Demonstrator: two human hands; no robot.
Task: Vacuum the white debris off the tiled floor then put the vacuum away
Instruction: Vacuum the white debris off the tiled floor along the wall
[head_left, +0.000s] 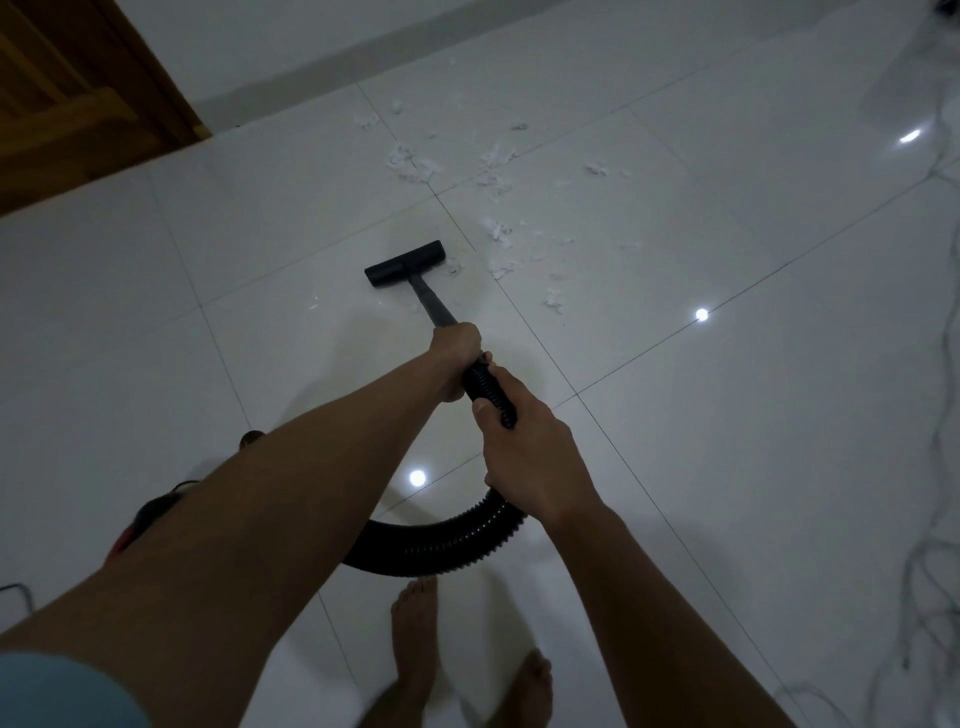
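White debris (410, 162) lies scattered on the glossy white tiled floor (727, 415), mostly ahead and to the right of the black vacuum head (405, 263). The head rests flat on the tiles, with a few scraps just right of it. A black wand (432, 304) runs back from it to my left hand (457, 358), which grips the wand's near end. My right hand (524, 441) grips the black ribbed hose (488, 384) just behind. The hose (441, 551) curves down and left under my left forearm.
A red and black vacuum body (150, 514) shows partly behind my left arm. A wooden door (67, 104) stands at the top left beside a white wall. Loose cables (930, 597) trail along the right edge. My bare feet (415, 639) stand at the bottom.
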